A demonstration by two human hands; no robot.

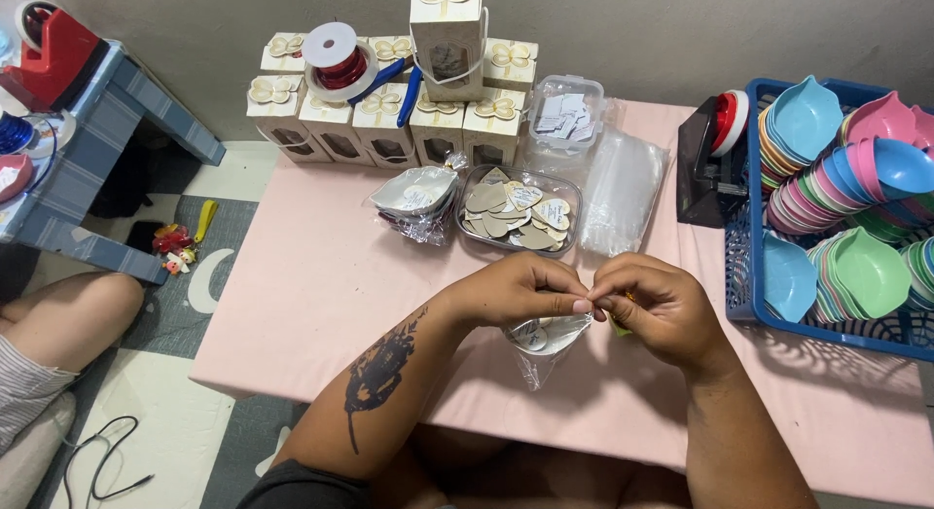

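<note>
We've got both hands pinched shut on the clear bag's [547, 345] top, left hand [516, 290] and right hand [654, 309] fingertip to fingertip. Bag hangs straight down below them, over the table's [321, 285] near edge.

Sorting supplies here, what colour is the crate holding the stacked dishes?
Blue; the crate shows clearly at the right of the head view.

Bare forearms, dark tattoo on left forearm [381, 373], dark sleeve edge.
</note>
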